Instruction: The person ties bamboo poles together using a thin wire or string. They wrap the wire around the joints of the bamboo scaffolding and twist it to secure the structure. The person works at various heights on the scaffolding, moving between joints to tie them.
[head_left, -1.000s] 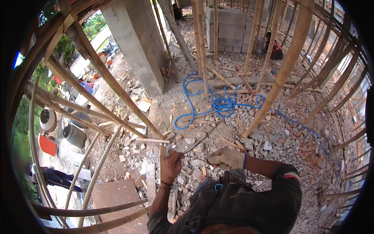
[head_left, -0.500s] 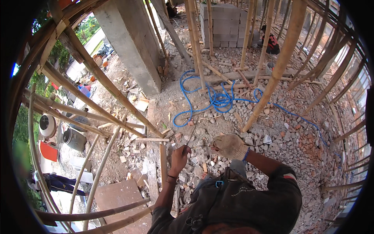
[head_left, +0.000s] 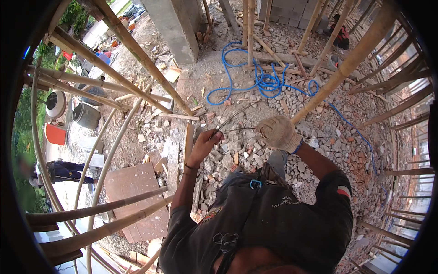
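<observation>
Thin dark wires point(head_left: 230, 119) run upward from my bare left hand point(head_left: 207, 141), whose fingers are closed round them. One strand stretches across to my right hand point(head_left: 277, 134), in a beige knit glove with its back turned up. Its fingers are curled on that strand, which shows again beyond the glove to the right; the fingertips are mostly hidden. Both hands are held in front of my dark shirt, above broken rubble point(head_left: 228, 160), with the left hand a little lower in the picture.
Bamboo poles point(head_left: 344, 64) surround me, and a concrete column point(head_left: 175, 34) stands ahead. A blue hose point(head_left: 269, 86) lies coiled beyond my hands. Buckets point(head_left: 86, 116), a wooden board point(head_left: 132, 201) and a person in dark trousers point(head_left: 68, 172) are at left. Stacked blocks point(head_left: 292, 11) stand behind.
The whole scene has shifted upward in the picture, my hands with it. My right glove has turned back-up since a second ago and sits farther right, still on the strand.
</observation>
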A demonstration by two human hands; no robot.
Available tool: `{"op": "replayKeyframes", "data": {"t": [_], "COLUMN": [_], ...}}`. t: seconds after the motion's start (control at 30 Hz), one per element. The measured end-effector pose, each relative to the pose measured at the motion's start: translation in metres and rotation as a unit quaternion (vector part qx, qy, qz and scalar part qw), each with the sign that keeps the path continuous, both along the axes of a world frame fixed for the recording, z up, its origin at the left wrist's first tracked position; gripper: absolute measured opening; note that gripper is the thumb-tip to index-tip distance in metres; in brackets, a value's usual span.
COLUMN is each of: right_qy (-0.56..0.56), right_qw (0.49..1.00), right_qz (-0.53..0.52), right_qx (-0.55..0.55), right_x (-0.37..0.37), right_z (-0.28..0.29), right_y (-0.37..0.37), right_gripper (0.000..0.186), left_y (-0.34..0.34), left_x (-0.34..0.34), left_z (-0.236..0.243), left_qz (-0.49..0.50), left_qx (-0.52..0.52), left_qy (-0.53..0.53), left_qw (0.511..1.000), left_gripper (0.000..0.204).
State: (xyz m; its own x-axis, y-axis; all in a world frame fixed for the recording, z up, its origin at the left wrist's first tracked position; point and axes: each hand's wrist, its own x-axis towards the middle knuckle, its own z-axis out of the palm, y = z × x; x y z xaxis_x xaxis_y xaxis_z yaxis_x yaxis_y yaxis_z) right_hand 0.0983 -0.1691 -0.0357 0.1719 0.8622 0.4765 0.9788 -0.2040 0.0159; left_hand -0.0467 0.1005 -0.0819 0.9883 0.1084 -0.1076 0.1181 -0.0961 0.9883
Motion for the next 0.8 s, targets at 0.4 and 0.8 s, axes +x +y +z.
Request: {"op": "replayKeyframes", "data": {"t": [0.4,0.8], "right_qy": [0.901,0.247], "right_qw": [0.414,0.952], "right_qz": [-0.095,-0.101], "right_qx": [-0.092,-0.146], "right_x": [-0.019,-0.018], "right_z": [-0.016,-0.002], "right_y": [0.002,0.032], "right_gripper": [0.037,0.035], "left_y": [-0.011,-0.005], "left_x": [0.012,0.024], "left_z": [0.021,-0.002], "left_qz": [0.099,0.013], "left_qx": [0.339,0.277], "left_qy": [-0.149,-0.031], "left_qw": [0.923,0.96], "left_gripper": [0.007,0.021]}}
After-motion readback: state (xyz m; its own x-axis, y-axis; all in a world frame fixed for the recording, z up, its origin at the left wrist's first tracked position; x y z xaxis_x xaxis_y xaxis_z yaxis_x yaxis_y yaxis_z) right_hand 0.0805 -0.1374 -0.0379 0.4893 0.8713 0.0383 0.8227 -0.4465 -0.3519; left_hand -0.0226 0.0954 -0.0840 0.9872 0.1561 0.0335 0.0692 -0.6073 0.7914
